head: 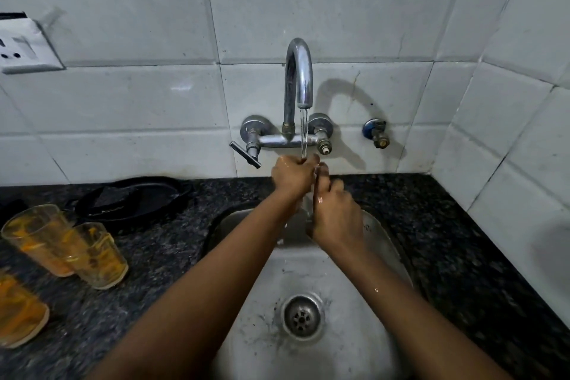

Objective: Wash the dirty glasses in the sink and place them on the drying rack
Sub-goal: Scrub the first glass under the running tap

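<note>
Water runs from the chrome tap [299, 71] onto both my hands over the steel sink [379, 244]. A clear glass [309, 213] shows faintly between them, mostly hidden. My left hand [293, 177] curls round its upper part right under the stream. Against its right side lies my right hand [336, 213], fingers bent round it. Three dirty glasses with orange residue stand on the counter at the left: a tall one [40, 237], a shorter one [98, 256] and one cut off by the frame edge [18, 311].
A black oval tray [132, 197] lies on the dark granite counter [447, 225] behind the dirty glasses. The tap lever [245, 154] sticks out at the left. The drain [302, 316] sits low in the basin. A wall socket [24, 49] is at the upper left.
</note>
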{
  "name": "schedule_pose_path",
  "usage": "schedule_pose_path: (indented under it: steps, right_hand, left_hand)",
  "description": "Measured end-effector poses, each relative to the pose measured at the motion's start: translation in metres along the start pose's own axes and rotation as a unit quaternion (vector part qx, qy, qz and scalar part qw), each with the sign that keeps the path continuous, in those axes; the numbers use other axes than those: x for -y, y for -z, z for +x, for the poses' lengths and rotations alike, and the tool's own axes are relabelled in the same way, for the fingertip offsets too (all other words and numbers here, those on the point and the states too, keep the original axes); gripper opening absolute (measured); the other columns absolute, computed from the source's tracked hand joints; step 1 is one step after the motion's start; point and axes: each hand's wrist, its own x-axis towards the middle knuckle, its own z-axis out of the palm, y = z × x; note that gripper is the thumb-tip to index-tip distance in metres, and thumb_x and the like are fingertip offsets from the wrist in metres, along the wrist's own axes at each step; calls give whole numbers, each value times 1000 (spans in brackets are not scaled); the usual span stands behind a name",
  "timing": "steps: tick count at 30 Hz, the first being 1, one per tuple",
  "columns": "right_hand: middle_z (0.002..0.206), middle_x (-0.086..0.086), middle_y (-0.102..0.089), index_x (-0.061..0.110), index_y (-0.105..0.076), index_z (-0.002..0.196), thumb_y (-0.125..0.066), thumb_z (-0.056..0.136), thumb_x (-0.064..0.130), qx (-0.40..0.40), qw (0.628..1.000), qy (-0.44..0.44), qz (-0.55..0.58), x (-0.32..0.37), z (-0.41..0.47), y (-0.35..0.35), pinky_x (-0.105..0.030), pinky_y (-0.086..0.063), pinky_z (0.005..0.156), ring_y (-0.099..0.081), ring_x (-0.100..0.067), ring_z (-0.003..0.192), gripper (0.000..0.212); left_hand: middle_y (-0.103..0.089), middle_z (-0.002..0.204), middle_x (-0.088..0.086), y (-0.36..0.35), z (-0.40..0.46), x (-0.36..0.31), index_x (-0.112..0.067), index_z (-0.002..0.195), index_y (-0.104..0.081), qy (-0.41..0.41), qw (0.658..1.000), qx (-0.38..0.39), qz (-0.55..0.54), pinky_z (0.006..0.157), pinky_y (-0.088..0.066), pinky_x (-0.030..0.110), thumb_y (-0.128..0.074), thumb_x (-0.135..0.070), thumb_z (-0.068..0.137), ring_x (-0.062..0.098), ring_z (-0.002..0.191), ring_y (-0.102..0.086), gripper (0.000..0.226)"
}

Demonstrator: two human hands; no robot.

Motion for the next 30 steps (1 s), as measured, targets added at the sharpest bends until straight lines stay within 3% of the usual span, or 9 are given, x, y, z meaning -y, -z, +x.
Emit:
schedule_pose_path:
  steps: [3, 7, 9, 13, 16, 20, 22, 26, 30]
  right_hand:
    - [117, -12, -59, 13, -33, 133, -79, 68, 23, 65, 962, -31, 262, -7, 8, 4, -39, -53, 82, -62, -28, 99, 81]
    - [82, -15, -70, 1, -55, 109, -61, 83, 6, 275, 679, -125, 670, -28, 5, 14, -36, -59, 61, -68, -25, 68, 27]
    - [84, -14, -70, 4, -54, 109, -64, 81, 5, 257, 726, -121, 627, -22, 2, 16, -32, -58, 58, -67, -24, 67, 29]
    - [114, -14, -58, 9, -35, 129, -79, 68, 25, 49, 992, -27, 110, 0, 0, 10, -34, -49, 76, -60, -32, 101, 77]
    - [112, -12, -62, 10, -41, 126, -81, 65, 23, 94, 954, -15, 283, -8, 8, 13, -35, -52, 78, -63, -29, 97, 74]
    - [86, -16, -70, 7, -57, 101, -68, 73, 5, 296, 676, -88, 669, -28, 4, 20, -36, -59, 67, -69, -25, 70, 30]
    - [93, -13, -68, 9, -51, 112, -67, 77, 2, 261, 735, -87, 620, -24, 1, 17, -33, -57, 65, -68, -22, 74, 39]
    - [110, -8, -57, 8, -35, 125, -80, 68, 25, 44, 989, -40, 138, 0, -3, 11, -30, -46, 76, -59, -27, 102, 75]
    - [106, -4, -65, 6, -48, 118, -79, 67, 18, 144, 891, -56, 426, -17, 3, 11, -27, -52, 73, -63, -18, 90, 61]
  left_hand:
    - [-52, 49, 4, 6, 5, 1, -17, 51, -53, -12, 997, 11, -75, 57, -45, 32, -65, -24, 85, 19, 46, -48, 37]
    - [-51, 43, -5, 23, 2, 10, -13, 58, -54, 41, 975, 44, -213, 44, -44, 21, -67, -24, 82, 10, 37, -45, 30]
    - [-51, 44, -3, 21, 1, 10, -12, 55, -50, 42, 982, 25, -182, 44, -44, 20, -66, -22, 83, 11, 38, -46, 34]
    - [-55, 55, 6, 12, 1, 0, -14, 55, -54, 29, 999, -15, -38, 63, -52, 37, -67, -25, 82, 21, 55, -54, 32]
    - [-52, 50, 0, 15, 4, -5, -16, 53, -51, -16, 997, -35, -61, 57, -47, 30, -70, -19, 77, 16, 48, -47, 31]
    - [-50, 39, -7, 24, -4, 0, -11, 61, -55, -4, 976, 52, -212, 42, -43, 18, -69, -13, 80, 6, 35, -45, 24]
    - [-56, 46, -4, 22, -5, 0, -8, 62, -57, -3, 982, 53, -184, 44, -46, 19, -67, -15, 82, 8, 41, -52, 23]
    - [-53, 53, 2, 8, 0, -7, -16, 53, -52, -15, 999, -35, 32, 58, -47, 29, -62, -27, 86, 17, 53, -51, 36]
    - [-45, 48, 6, 11, -2, -7, -13, 51, -49, -86, 996, -2, -23, 49, -37, 28, -63, -25, 86, 17, 44, -39, 39]
